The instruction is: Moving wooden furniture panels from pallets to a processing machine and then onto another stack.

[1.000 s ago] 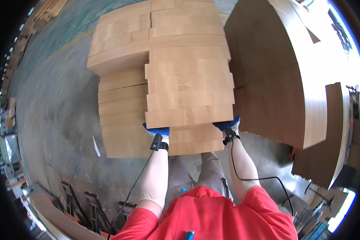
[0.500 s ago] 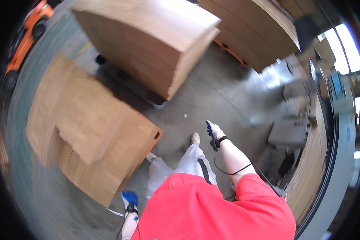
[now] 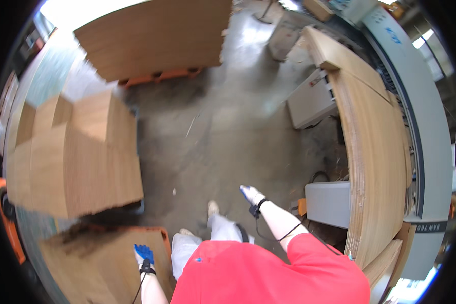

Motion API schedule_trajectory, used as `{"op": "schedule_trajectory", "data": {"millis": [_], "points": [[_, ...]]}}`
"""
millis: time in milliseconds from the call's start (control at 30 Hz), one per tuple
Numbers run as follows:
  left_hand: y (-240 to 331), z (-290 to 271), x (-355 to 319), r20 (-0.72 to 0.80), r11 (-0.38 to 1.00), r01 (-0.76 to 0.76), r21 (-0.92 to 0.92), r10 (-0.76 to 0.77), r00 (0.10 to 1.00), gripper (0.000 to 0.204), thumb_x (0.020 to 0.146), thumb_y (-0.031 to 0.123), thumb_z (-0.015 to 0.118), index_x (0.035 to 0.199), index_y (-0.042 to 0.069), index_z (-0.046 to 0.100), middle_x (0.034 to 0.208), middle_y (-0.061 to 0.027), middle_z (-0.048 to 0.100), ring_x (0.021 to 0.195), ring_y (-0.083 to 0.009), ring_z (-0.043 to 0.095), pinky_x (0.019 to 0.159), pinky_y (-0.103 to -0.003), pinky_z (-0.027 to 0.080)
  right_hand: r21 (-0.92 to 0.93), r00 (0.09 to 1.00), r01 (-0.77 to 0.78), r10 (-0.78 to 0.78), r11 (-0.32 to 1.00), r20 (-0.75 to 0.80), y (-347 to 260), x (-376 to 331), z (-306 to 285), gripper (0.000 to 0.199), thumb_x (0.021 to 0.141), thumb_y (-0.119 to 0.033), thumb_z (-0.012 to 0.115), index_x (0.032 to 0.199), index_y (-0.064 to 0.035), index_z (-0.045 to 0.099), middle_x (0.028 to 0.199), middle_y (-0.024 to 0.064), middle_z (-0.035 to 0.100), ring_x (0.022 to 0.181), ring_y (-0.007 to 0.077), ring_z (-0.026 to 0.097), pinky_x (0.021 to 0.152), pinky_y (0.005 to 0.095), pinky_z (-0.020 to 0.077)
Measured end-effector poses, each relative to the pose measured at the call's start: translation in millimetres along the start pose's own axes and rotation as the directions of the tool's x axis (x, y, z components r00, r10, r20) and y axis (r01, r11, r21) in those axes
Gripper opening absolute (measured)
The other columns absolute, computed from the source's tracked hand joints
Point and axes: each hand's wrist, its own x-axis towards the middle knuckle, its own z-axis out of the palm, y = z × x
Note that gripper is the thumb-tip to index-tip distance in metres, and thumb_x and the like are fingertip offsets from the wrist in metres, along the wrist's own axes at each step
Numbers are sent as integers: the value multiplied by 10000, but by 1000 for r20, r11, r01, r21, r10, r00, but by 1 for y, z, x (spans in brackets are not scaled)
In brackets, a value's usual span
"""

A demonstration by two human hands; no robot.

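Board stack (image 3: 99, 268) sits lower left of frame; left hand (image 3: 144, 254) over it, fingers spread, nothing held, contact unclear. Right hand (image 3: 252, 194) lower centre, over grey floor (image 3: 233, 157); can't tell finger gap.

The left hand (image 3: 144, 254) is above or beside the nearest board stack (image 3: 91, 266); ahead and left of it stands a second stack (image 3: 104, 167); farther ahead, a third stack (image 3: 154, 40) rests on a pallet (image 3: 159, 77); rightward from the right hand (image 3: 252, 195) come a cabinet (image 3: 328, 204), long boards (image 3: 375, 162), then a machine beam (image 3: 431, 137).
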Motion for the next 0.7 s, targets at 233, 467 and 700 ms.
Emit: {"op": "schedule_trajectory", "data": {"millis": [233, 467, 700], "points": [[73, 357, 38, 554, 907, -184, 380, -63, 830, 817, 978, 627, 430, 1559, 82, 251, 1601, -148, 287, 1469, -343, 277, 1211, -477, 124, 159, 902, -432, 427, 888, 66, 35, 34, -99, 664, 939, -602, 466, 1149, -4, 666, 1147, 221, 680, 1088, 372, 633, 937, 431, 474], [43, 590, 149, 376, 691, 110, 715, -512, 773, 387, 982, 554, 448, 1073, 196, 564, 1032, -51, 575, 897, -221, 528, 784, -426, 429, 566, 752, -526, 658, 635, -39, 52, 40, -142, 817, 893, -658, 512, 1324, 34, 572, 1352, 249, 579, 1291, 360, 537, 1056, 417, 424], [42, 930, 124, 471, 361, -303, 882, -704, 531, 399, 1002, 539, 441, 731, 247, 419, 655, 25, 400, 592, -180, 445, 527, -341, 341, 964, 707, -254, 695, 74, 133, 16, 67, -162, 360, 947, -464, 612, 1102, -140, 618, 936, 36, 631, 815, 186, 598, 695, 363, 508]]}}
